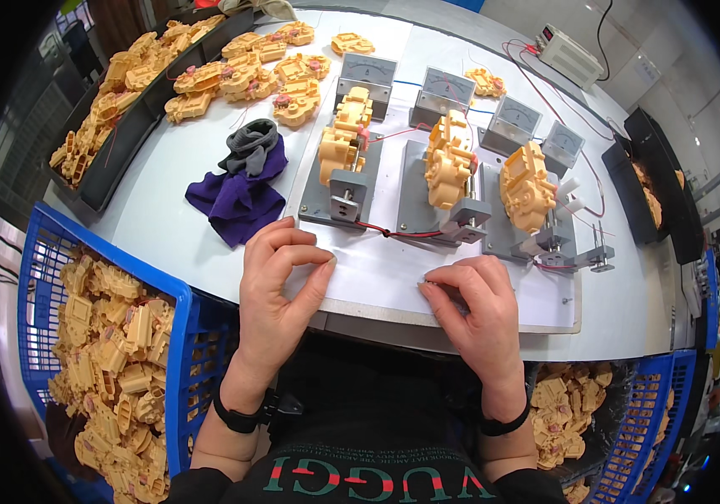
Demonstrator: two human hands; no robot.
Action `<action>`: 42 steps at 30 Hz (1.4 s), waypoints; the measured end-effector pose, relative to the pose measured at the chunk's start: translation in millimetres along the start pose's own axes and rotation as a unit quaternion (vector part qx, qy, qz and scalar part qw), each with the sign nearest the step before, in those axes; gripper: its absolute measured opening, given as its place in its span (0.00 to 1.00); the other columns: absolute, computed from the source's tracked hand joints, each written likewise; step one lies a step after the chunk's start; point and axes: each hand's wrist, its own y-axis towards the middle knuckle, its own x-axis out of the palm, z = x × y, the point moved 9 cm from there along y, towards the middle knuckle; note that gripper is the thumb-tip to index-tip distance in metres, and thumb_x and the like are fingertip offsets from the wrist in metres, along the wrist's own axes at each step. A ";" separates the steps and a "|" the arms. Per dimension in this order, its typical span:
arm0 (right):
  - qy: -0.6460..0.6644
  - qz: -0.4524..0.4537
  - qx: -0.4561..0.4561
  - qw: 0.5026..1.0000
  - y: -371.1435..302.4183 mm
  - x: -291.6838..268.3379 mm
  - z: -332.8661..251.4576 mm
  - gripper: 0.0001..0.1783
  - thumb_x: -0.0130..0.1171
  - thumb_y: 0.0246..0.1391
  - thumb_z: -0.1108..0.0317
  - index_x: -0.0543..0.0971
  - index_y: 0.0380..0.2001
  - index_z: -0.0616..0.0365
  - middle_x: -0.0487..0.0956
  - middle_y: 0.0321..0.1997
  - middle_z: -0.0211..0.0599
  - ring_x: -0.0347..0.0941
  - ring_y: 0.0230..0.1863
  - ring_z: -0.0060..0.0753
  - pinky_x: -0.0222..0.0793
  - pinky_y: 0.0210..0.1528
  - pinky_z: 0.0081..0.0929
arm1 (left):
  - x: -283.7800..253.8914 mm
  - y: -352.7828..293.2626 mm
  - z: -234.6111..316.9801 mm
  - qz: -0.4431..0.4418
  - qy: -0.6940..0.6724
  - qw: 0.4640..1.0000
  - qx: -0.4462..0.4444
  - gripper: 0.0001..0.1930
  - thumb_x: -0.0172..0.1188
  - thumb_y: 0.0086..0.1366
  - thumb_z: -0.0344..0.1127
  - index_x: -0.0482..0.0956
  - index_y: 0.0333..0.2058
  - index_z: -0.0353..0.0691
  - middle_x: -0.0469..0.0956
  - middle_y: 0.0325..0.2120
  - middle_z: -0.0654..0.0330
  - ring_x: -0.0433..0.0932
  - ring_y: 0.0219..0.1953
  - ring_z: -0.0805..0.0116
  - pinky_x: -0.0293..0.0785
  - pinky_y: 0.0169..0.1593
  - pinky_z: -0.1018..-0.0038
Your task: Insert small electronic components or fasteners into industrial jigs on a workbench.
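Observation:
My left hand (280, 281) is over the near edge of the white board (347, 298), its thumb and forefinger tips pressed together. My right hand (482, 307) is over the same edge farther right, thumb and forefinger also closed. Whether either pinch holds anything small, I cannot make out. Beyond my hands, three grey test fixtures each carry a yellow plastic gear housing: a left housing (341, 139), a middle housing (449, 164) and a right housing (528, 186). Neither hand touches them. Metal clamp blocks (348, 195) face me, joined by red and black wires (402, 233).
Analog meters (367, 71) stand behind the fixtures, with a power supply (572, 57) farther back. A purple and grey cloth (242, 181) lies left, near loose housings (247, 76) and a black tray (129, 143). Blue crates (179, 336) of housings flank me; another black tray (671, 197) sits right.

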 end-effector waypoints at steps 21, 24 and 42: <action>-0.009 -0.010 0.010 1.000 -0.4 0.9 1.7 0.09 0.75 0.51 0.75 0.85 0.35 0.57 0.78 0.34 0.34 0.75 0.39 0.37 0.72 0.39 0.33 | 1.2 0.0 -0.5 -0.003 -0.001 1.000 0.002 0.06 0.70 0.64 0.31 0.86 0.39 0.40 0.79 0.47 0.56 0.71 0.64 0.47 0.68 0.67 0.55; -0.004 -0.012 0.014 1.000 -0.3 0.5 2.1 0.08 0.75 0.51 0.74 0.85 0.35 0.57 0.78 0.34 0.34 0.75 0.39 0.38 0.73 0.39 0.32 | 0.4 -0.4 0.2 -0.002 -0.002 1.000 0.000 0.06 0.70 0.64 0.31 0.86 0.39 0.40 0.79 0.47 0.56 0.71 0.64 0.47 0.68 0.67 0.55; 0.001 -0.006 0.012 1.000 -0.8 1.2 2.2 0.09 0.75 0.52 0.70 0.84 0.36 0.54 0.78 0.34 0.31 0.75 0.38 0.39 0.69 0.44 0.36 | 1.3 3.5 4.4 -0.035 0.018 0.999 0.008 0.07 0.70 0.65 0.32 0.86 0.40 0.39 0.78 0.48 0.56 0.70 0.65 0.50 0.65 0.68 0.57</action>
